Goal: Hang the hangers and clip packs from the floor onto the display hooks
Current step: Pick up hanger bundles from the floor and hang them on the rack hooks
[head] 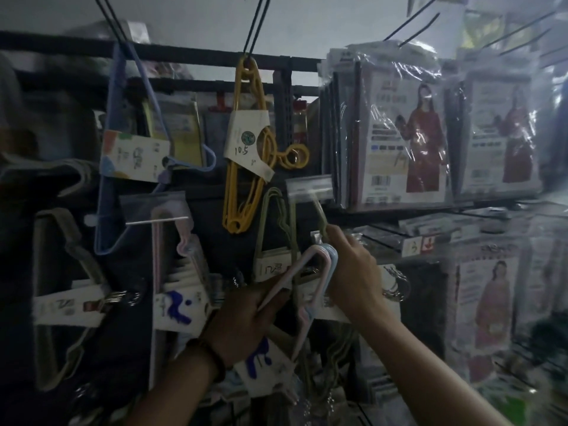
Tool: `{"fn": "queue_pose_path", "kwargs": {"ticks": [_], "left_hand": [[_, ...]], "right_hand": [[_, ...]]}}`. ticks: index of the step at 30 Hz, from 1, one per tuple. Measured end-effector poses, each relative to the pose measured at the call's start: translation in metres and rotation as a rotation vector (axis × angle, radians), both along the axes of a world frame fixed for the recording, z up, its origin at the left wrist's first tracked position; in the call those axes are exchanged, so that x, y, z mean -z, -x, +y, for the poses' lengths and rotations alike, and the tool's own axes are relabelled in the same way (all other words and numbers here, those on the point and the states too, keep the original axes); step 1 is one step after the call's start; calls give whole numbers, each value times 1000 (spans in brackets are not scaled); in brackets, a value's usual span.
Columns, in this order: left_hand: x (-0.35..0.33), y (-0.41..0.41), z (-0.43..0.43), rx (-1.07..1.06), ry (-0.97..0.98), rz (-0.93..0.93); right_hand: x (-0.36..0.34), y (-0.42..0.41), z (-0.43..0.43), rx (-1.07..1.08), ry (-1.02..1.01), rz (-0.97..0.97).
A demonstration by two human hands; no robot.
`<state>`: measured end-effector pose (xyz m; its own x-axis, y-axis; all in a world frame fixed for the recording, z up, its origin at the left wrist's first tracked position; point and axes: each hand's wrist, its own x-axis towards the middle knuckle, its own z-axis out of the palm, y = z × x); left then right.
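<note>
Little room around hanger pack (326, 253)

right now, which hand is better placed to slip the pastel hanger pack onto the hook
Right. The right hand holds the top of the pastel plastic hanger pack right beside the clear-tagged display hook; the left hand holds it lower, farther away.
</note>
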<state>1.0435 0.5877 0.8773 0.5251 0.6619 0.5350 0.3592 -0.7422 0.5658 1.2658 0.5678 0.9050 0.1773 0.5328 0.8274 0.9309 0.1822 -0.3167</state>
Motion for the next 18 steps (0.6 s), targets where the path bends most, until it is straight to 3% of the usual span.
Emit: {"fn": "queue_pose_path", "kwargs": {"ticks": [5, 11, 18], "left_hand": [[-1, -9, 2, -62, 51, -81], [-3, 13, -5, -142, 88, -166], [3, 59, -6, -293, 82, -191]], "right_hand": [[-4, -3, 16, -94, 37, 40], [-15, -4, 64, -126, 228, 159], [-15, 13, 118, -21, 300, -37]]}}
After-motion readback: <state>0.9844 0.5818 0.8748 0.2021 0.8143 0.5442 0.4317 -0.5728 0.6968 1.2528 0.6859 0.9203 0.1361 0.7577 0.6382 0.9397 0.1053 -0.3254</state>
